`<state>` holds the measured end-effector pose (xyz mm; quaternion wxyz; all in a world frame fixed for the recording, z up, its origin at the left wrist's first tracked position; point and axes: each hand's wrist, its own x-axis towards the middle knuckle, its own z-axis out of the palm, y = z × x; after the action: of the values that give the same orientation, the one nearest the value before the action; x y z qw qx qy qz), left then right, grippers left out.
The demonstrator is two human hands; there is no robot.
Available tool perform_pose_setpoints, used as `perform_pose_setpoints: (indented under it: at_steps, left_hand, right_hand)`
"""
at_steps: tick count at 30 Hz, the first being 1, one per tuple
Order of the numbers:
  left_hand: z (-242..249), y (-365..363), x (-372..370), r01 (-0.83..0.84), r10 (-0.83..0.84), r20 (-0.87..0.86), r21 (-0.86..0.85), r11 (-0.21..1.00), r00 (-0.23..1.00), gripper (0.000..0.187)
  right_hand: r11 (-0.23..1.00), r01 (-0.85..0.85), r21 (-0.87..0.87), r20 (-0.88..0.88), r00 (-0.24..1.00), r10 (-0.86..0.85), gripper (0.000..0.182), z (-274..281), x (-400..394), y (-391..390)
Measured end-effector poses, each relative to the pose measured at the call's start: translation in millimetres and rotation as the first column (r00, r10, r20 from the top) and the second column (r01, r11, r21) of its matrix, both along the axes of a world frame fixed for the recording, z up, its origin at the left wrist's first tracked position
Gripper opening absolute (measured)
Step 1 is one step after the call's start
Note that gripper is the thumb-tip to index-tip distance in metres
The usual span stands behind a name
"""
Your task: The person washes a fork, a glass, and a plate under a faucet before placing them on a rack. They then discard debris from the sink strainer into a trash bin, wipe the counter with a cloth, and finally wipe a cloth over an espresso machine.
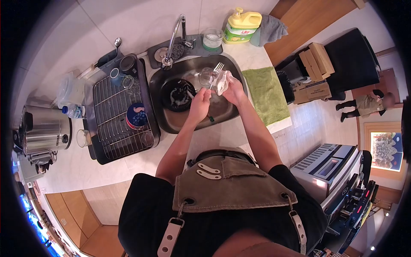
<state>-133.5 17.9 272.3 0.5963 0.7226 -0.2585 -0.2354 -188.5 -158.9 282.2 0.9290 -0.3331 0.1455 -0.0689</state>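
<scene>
Pinching the fork by its handle in the left hand, with the tines up and away, and grasping a crumpled whitish cloth, possibly a sponge, in the right hand. Holding both low over the sink, close together, apparently for scrubbing, while being unable to tell about firm contact between cloth and metal.

For a thorough job, ideally pinching near the end of the handle, leaving neck and tines free. Folding the cloth around the fork, pressing lightly from both sides and drawing from neck towards tips, never pushing against the points. Rolling the handle a little between the fingers for reaching the back and the gaps.

Working clear of the glass just beyond the fork, as probably easy to chip with a knock. Minding, too, the sudsy-looking black pan on the left side of the sink. Catching drips inside, rather than over the green towel on the desk to the right.
</scene>
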Motion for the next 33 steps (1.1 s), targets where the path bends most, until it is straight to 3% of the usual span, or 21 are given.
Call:
perform_pose_setpoints:
  at_steps: [3, 5, 9, 12, 14, 19, 22, 26, 31, 33]
  left_hand:
    - [-2, -2, -2, 0.009, -0.009, -0.015, 0.000, 1.000, 1.000, 0.032]
    - [5, -2, -3, 0.041, -0.041, -0.074, 0.002, 0.999, 0.996, 0.032]
    - [2, -8, -3, 0.059, -0.062, 0.035, 0.090, 0.994, 0.997, 0.031]
    - [-4, -12, -5, 0.055, -0.077, 0.130, 0.164, 0.985, 0.988, 0.030]
    - [-6, -15, -7, 0.054, -0.097, 0.233, 0.183, 0.982, 0.968, 0.028]
    - [4, -11, -9, 0.070, -0.117, 0.125, 0.328, 0.942, 0.985, 0.028]
    - [3, -5, -6, 0.075, -0.106, 0.079, 0.319, 0.945, 0.991, 0.029]
    - [2, -1, -5, 0.015, -0.040, 0.081, 0.283, 0.959, 0.996, 0.031]
    - [2, 0, -5, 0.022, -0.042, 0.067, 0.280, 0.960, 0.997, 0.031]
    - [0, 3, -3, 0.020, -0.044, 0.082, 0.271, 0.962, 0.996, 0.032]
  right_hand:
    - [0.994, -0.036, 0.107, 0.012, 0.999, 0.035, 0.048, 4, -3, 0]
    - [0.996, -0.024, 0.088, 0.047, 0.999, 0.020, 0.046, -8, -4, -4]
    - [0.989, 0.028, 0.144, 0.058, 0.998, -0.037, 0.038, 4, -3, 6]
    - [0.979, 0.159, -0.128, -0.030, 0.986, -0.164, 0.032, -18, 7, 11]
    - [0.951, 0.270, -0.148, -0.086, 0.955, -0.285, 0.027, -26, 15, 12]
    - [0.815, 0.355, -0.458, -0.171, 0.864, -0.473, 0.021, -56, 28, 10]
    - [0.700, 0.279, -0.657, -0.187, 0.840, -0.510, 0.025, -82, 38, -2]
    - [0.583, 0.143, -0.800, -0.195, 0.856, -0.478, 0.031, -110, 50, -21]
    - [0.401, 0.087, -0.912, -0.173, 0.806, -0.567, 0.032, -80, 46, -12]
    - [0.358, 0.016, -0.933, -0.171, 0.858, -0.484, 0.034, -63, 41, -16]
